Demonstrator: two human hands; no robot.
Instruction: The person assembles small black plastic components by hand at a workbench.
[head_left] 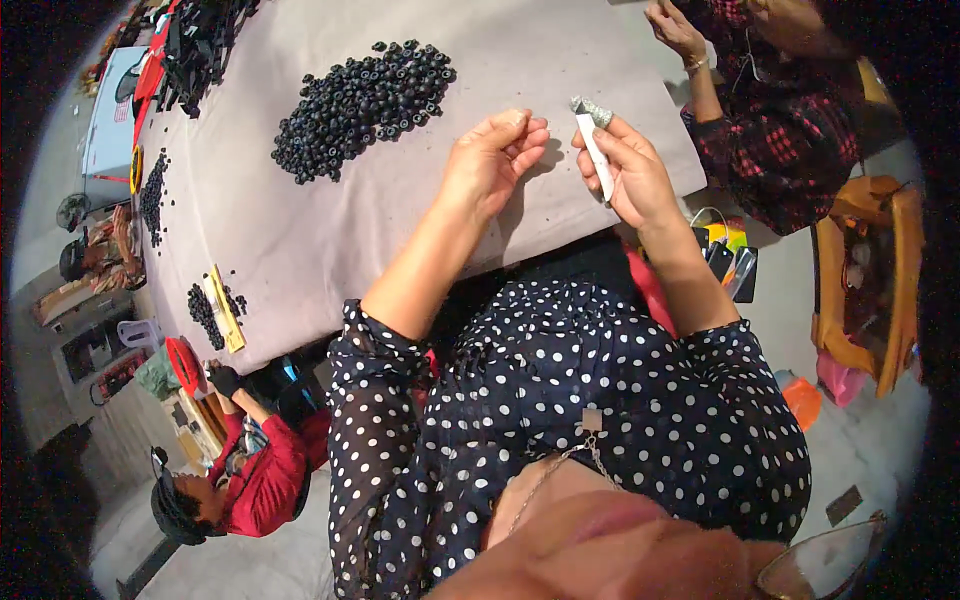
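Observation:
Over the pale cloth-covered table [560, 60] my right hand [640, 175] grips a slim white stick-like tool [594, 155]. A speckled silver-grey piece [596, 110] shows at its upper end, by my fingertips; I cannot make out its kind. My left hand [490, 160] is raised to the left of it, the thumb and forefinger pinched and the other fingers curled. Whatever lies in that pinch, if anything, is too small to see. Nearest to my left hand, beyond it and to the left, spreads a big pile of small round black parts with holes [365, 105].
Smaller heaps of black parts [153, 195] lie along the table's left side, one beside a yellow-and-white tool [223, 308]. Black strips [200, 45] are bunched at the far left. A person in red [265, 475] is at lower left; another in dark plaid [775, 160] sits at right.

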